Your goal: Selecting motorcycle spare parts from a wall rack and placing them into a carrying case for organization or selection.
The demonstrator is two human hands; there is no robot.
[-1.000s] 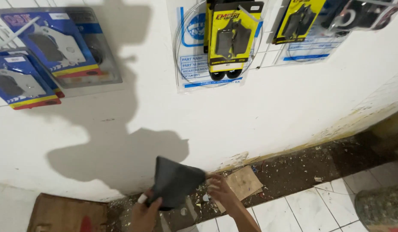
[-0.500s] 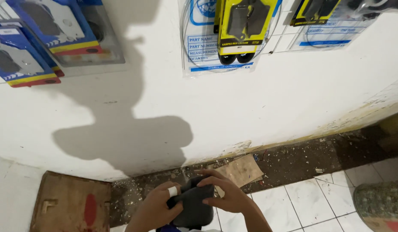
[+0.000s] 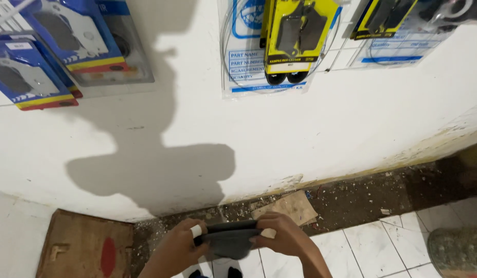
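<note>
Held low in the frame, bottom centre: dark grey pad [image 3: 229, 242], gripped at both ends. Left hand [image 3: 177, 248] closed on its left edge, one finger wrapped in white tape [image 3: 196, 230]. Right hand [image 3: 284, 241] closed on its right edge, thumb on top, a second bit of white tape by the fingertips. Stretched level between the two hands, top edge straight, lower part sagging in a rounded bulge. Judged soft and pliable, rubber or fabric-like, light; no sign of stiffness or fragility. Surface matte, likely not slippery. Best taken by pinching the two ends along the top edge, as here; a one-ended hold would probably let it droop.

Below and behind: white tiled floor [image 3: 382, 247], strip of dirt and debris along the wall base, cardboard scrap [image 3: 290, 207], wooden board [image 3: 84, 247] at lower left. Packaged parts hung on the white wall [image 3: 279, 139] across the top of the frame.
</note>
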